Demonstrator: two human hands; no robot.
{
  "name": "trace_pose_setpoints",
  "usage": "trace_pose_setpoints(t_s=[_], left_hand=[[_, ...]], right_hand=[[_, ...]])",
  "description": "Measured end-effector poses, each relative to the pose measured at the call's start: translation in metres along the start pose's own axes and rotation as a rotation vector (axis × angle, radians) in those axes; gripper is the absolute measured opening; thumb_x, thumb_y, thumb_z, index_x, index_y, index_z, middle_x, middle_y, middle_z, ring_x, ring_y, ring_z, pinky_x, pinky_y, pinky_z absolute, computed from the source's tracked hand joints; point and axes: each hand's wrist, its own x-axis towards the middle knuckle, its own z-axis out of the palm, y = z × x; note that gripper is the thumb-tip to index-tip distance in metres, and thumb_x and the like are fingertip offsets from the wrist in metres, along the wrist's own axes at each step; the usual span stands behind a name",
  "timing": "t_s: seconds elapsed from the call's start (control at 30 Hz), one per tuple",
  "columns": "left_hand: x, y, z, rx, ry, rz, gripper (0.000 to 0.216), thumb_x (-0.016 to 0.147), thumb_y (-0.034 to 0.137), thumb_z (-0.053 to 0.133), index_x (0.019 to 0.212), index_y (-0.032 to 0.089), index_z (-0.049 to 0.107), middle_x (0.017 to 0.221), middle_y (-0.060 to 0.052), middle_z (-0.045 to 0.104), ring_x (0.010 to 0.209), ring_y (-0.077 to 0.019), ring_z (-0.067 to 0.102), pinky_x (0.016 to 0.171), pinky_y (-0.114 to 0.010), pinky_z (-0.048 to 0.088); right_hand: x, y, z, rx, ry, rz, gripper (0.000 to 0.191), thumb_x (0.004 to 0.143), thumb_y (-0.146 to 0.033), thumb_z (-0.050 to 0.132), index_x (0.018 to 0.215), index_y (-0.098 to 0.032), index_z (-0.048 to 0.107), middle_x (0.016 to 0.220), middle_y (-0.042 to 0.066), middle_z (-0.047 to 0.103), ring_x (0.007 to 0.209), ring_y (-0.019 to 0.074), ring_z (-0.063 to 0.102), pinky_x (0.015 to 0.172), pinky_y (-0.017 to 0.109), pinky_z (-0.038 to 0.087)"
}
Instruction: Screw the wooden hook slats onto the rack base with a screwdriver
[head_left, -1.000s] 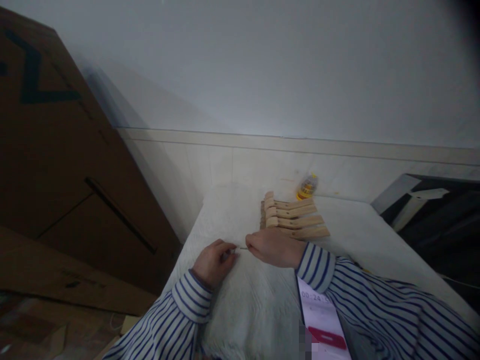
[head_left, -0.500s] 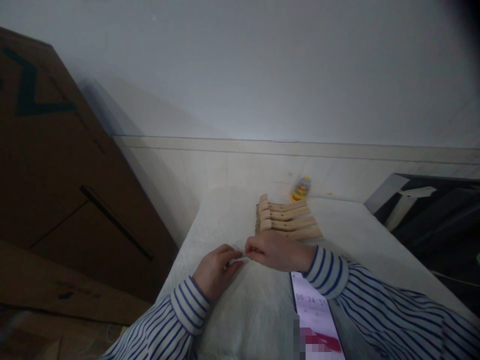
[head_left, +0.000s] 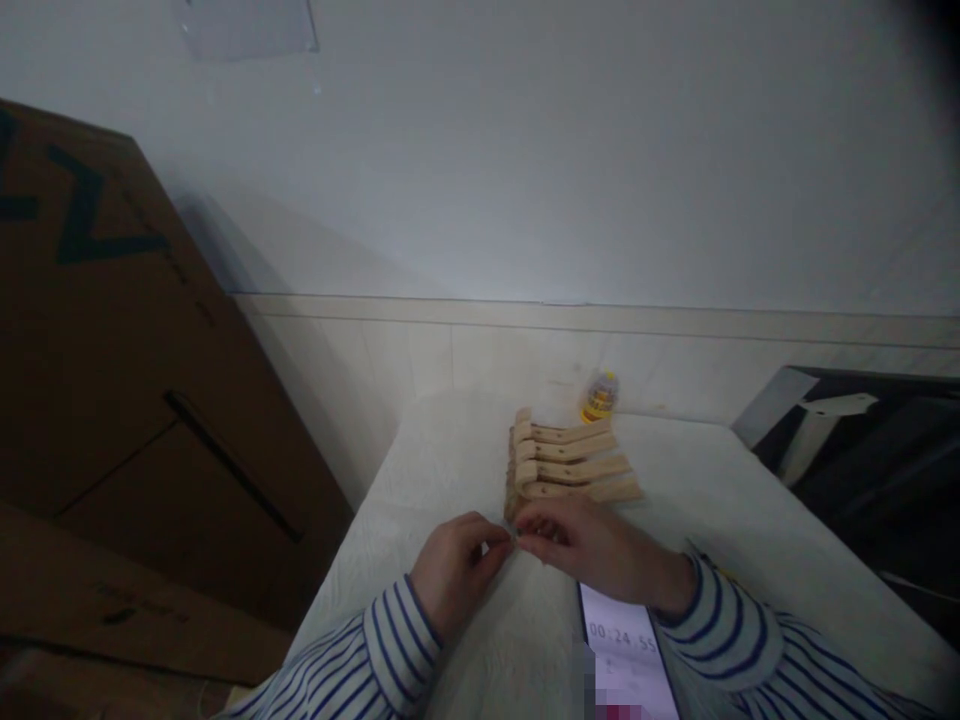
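My left hand [head_left: 456, 572] and my right hand [head_left: 592, 548] meet fingertip to fingertip over a white cloth-covered table [head_left: 720, 500]. Both hands pinch a small thin thing between them; it is too small and dim to name. Just beyond my right hand lies a wooden piece with several arms fanned out to the right [head_left: 564, 464]. Both sleeves are striped blue and white.
A phone [head_left: 628, 652] with a lit timer screen lies on the table under my right wrist. A small yellow bottle [head_left: 598, 397] stands at the table's far edge by the wall. A large brown cardboard box [head_left: 112, 400] leans at the left. Dark furniture sits at the right.
The view has tilted, so hands and table sit lower in the picture. My right hand has drawn nearer to me, its fingers now more stretched toward the left hand's pinch.
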Motion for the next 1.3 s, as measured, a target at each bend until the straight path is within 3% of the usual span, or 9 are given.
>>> trace_pose_setpoints(t_s=[0.27, 0.53, 0.77, 0.97, 1.1, 1.3], left_hand=[[0.014, 0.023, 0.018, -0.027, -0.020, 0.003, 0.013, 0.080, 0.016, 0.059, 0.084, 0.018, 0.071, 0.075, -0.002, 0.066, 0.061, -0.0121, 0.057, 0.058, -0.021, 0.043], [0.022, 0.023, 0.032, -0.007, -0.007, 0.008, 0.016, 0.080, 0.019, 0.059, 0.094, 0.019, 0.068, 0.080, -0.002, 0.068, 0.063, -0.0136, 0.059, 0.062, -0.024, 0.048], [0.033, 0.025, 0.047, 0.349, 0.031, 0.313, 0.016, 0.084, 0.014, 0.054, 0.098, 0.015, 0.062, 0.096, -0.006, 0.064, 0.089, -0.0197, 0.060, 0.080, -0.032, 0.051], [0.046, 0.023, 0.063, 0.458, 0.020, 0.426, 0.013, 0.087, 0.013, 0.050, 0.096, 0.010, 0.060, 0.101, -0.011, 0.063, 0.092, -0.0246, 0.058, 0.079, -0.040, 0.051], [0.047, 0.014, 0.072, 0.529, 0.058, 0.495, 0.026, 0.090, 0.014, 0.043, 0.112, 0.006, 0.054, 0.119, -0.016, 0.057, 0.112, -0.0267, 0.050, 0.093, -0.043, 0.043], [0.041, 0.009, 0.078, 0.643, 0.059, 0.486, 0.033, 0.091, 0.016, 0.038, 0.120, 0.005, 0.051, 0.126, -0.015, 0.054, 0.115, -0.0274, 0.049, 0.091, -0.040, 0.042]], right_hand=[[-0.022, 0.012, -0.005, -0.007, 0.065, 0.062, 0.014, 0.085, -0.024, 0.051, 0.088, -0.019, 0.064, 0.075, 0.000, 0.065, 0.065, 0.0119, 0.057, 0.057, 0.021, 0.041], [-0.037, 0.028, -0.025, -0.088, 0.151, 0.143, 0.021, 0.088, -0.029, 0.045, 0.086, -0.019, 0.063, 0.073, 0.001, 0.064, 0.064, 0.0145, 0.057, 0.057, 0.025, 0.042], [-0.044, 0.037, -0.056, -0.212, 0.259, 0.162, 0.021, 0.087, -0.029, 0.045, 0.093, -0.019, 0.063, 0.084, 0.004, 0.067, 0.070, 0.0165, 0.059, 0.061, 0.029, 0.045], [-0.037, 0.041, -0.067, -0.316, 0.302, 0.144, 0.019, 0.087, -0.026, 0.044, 0.087, -0.020, 0.062, 0.078, 0.003, 0.066, 0.069, 0.0161, 0.060, 0.059, 0.027, 0.046], [-0.033, 0.045, -0.070, -0.333, 0.294, 0.134, 0.017, 0.086, -0.023, 0.045, 0.088, -0.020, 0.062, 0.081, 0.003, 0.065, 0.070, 0.0161, 0.060, 0.062, 0.028, 0.046], [-0.024, 0.046, -0.079, -0.411, 0.239, 0.129, 0.018, 0.087, -0.022, 0.046, 0.089, -0.020, 0.063, 0.083, 0.004, 0.065, 0.071, 0.0162, 0.059, 0.064, 0.029, 0.046]])
